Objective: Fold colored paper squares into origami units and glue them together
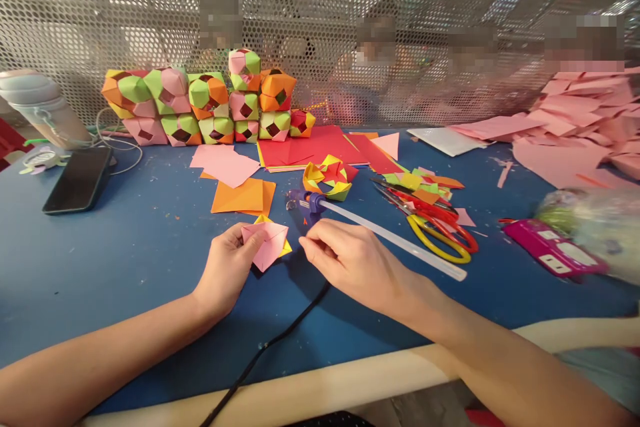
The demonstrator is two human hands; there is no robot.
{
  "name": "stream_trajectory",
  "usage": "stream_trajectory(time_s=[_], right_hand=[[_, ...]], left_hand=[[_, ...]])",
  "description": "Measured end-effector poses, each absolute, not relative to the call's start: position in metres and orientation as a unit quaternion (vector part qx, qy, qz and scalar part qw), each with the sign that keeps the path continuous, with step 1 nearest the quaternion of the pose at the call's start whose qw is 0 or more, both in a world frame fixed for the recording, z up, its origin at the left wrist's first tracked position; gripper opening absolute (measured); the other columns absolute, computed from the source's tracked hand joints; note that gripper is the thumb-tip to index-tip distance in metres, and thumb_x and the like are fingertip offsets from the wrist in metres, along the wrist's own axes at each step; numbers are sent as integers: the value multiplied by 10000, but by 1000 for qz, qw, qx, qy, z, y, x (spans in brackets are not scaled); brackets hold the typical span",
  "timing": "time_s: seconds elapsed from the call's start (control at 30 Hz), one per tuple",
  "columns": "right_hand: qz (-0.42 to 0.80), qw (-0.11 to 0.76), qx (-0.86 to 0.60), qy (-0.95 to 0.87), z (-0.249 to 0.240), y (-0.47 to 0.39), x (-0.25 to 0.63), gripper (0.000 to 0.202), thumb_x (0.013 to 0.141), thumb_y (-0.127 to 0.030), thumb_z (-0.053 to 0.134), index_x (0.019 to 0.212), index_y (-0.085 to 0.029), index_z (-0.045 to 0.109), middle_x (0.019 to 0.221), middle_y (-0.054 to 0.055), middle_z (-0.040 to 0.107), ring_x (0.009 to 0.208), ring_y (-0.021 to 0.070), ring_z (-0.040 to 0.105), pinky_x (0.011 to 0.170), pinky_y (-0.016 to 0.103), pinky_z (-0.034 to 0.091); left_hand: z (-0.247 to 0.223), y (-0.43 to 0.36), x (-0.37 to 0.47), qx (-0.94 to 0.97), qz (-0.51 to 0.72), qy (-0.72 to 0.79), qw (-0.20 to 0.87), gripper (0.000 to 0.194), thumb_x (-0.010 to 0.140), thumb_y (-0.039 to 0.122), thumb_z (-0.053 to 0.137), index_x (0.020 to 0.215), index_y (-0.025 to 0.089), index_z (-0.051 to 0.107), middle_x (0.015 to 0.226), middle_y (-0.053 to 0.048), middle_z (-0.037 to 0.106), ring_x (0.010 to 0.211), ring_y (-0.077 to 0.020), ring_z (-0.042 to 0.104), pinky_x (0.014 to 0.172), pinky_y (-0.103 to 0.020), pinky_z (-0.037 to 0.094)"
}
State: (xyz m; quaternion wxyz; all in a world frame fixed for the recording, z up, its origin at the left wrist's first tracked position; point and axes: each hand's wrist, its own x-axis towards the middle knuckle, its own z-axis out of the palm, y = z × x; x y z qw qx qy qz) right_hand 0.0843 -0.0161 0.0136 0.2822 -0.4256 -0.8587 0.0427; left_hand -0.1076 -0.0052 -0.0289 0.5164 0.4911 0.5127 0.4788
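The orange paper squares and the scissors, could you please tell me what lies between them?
In the head view, the glue gun, with part of its glue stick, lies between them, and a folded paper ring sits just beyond the gun.

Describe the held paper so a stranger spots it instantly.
At the blue table, find the left hand, on the near side of the orange sheets. It pinches the paper: pink-faced with yellow corners behind, unlike those all-orange sheets.

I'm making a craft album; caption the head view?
Left hand holding folded pink and yellow paper, right hand near the glue gun, paper balls stacked behind.
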Motion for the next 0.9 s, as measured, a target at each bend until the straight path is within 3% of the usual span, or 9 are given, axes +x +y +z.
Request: stream_trajectory(time_s=[0.13, 0.23, 0.33, 0.47, 0.6, 0.73, 0.9], right_hand=[[-58, 149, -502, -850, 18, -11, 100, 346, 884, -388, 494, 604, -187, 526, 502, 15, 490, 431, 116, 450, 441, 278, 227], [-60, 141, -556, -817, 11, 5, 102, 395, 844, -532, 494, 653, -194, 565, 558, 38, 575, 449, 150, 517, 436, 274, 198], [-16, 160, -582, -797, -3, 24, 97, 369, 803, -569, 518, 788, -211, 610, 685, 56, 653, 530, 188, 587, 457, 271, 252], [28, 162, -608, -776, -17, 33, 89, 269, 807, -461, 539, 811, -203, 617, 663, 61, 653, 558, 200, 600, 492, 267, 310], [68, 233, -564, -789, -13, 23, 79, 138, 800, -268, 516, 871, -196, 610, 732, 40, 658, 594, 166, 589, 512, 243, 360], [142, 296, -540, -775, -2, 12, 72, 134, 795, -238, 501, 800, -165, 614, 640, 16, 618, 507, 125, 520, 480, 229, 379], [221, 343, -548, -731, 0, 6, 73, 138, 771, -236, 523, 841, -162, 616, 692, 25, 643, 575, 141, 582, 535, 232, 447]], left_hand=[[-31, -3, -107, 472, 485, 505, 536, 267, 778, 416, 607, 792, 152, 638, 736, -14, 617, 650, -122, 510, 576, -229, 389], [-31, -4, -106, 470, 483, 506, 538, 274, 771, 424, 614, 778, 151, 636, 718, -13, 611, 640, -124, 511, 566, -228, 391], [-31, -4, -107, 471, 481, 506, 539, 286, 763, 436, 620, 782, 152, 640, 710, -10, 610, 630, -125, 514, 557, -225, 391], [-32, -3, -109, 477, 475, 507, 538, 297, 768, 445, 615, 844, 161, 655, 754, -15, 635, 662, -130, 540, 589, -226, 409], [-32, -1, -112, 481, 476, 517, 524, 322, 750, 455, 628, 844, 150, 668, 744, -21, 642, 639, -134, 543, 568, -225, 408], [-32, 3, -117, 477, 487, 523, 511, 323, 730, 459, 645, 817, 148, 661, 732, -20, 643, 630, -137, 542, 570, -228, 408], [-35, 8, -120, 491, 484, 531, 493, 326, 749, 455, 621, 818, 138, 655, 759, -32, 635, 660, -138, 533, 575, -228, 401]])
